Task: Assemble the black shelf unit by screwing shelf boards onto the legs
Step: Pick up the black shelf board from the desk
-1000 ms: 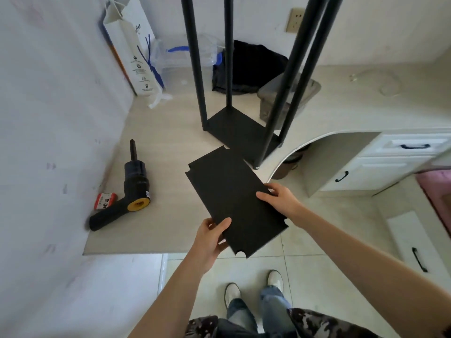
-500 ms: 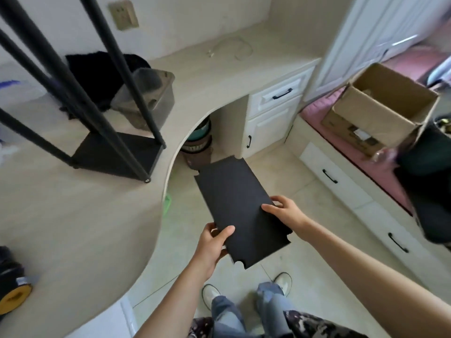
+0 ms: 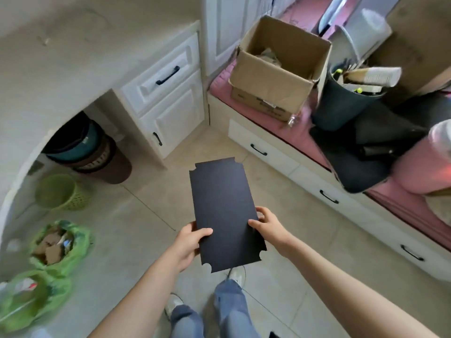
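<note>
Risk: shelf board [image 3: 223, 211], gripped at its edges by left hand [image 3: 189, 242] and right hand [image 3: 267, 225], could slip and drop onto tile floor [image 3: 280, 276].

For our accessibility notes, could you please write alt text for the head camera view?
Both hands, left hand and right hand, grip a black shelf board by its long edges above a tiled floor. An open cardboard box sits on a pink bench at right.
</note>
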`<state>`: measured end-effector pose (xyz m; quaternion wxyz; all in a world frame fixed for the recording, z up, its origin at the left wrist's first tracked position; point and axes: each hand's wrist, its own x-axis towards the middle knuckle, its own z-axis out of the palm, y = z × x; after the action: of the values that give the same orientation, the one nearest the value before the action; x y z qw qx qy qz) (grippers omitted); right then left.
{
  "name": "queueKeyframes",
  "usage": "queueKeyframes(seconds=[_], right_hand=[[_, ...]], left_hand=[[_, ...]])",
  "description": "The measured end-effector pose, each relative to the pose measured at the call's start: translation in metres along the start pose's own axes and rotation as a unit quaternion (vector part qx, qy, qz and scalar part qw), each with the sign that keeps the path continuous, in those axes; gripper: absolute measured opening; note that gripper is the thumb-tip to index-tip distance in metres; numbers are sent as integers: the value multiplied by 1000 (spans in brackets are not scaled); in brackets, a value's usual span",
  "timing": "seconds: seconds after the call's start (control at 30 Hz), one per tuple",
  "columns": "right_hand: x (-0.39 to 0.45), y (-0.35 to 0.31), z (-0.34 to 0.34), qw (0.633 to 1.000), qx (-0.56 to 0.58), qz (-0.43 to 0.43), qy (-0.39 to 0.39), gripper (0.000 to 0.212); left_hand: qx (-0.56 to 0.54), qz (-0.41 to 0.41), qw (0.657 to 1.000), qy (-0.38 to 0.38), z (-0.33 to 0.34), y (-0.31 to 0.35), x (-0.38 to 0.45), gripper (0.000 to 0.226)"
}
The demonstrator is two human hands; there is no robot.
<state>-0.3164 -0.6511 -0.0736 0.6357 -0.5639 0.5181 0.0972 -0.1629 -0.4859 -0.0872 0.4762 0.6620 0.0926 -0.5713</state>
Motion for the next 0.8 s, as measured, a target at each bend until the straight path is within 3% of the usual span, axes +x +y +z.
queueKeyframes(seconds=[0.27, 0.8], right_hand=[[123, 99, -36, 985, 147, 63, 70, 38], [440, 388, 21, 933, 285, 159, 151, 41]], left_hand=[[117, -33, 992, -30, 56, -35, 168, 39], [335, -86, 934, -91, 61, -227, 558, 47]])
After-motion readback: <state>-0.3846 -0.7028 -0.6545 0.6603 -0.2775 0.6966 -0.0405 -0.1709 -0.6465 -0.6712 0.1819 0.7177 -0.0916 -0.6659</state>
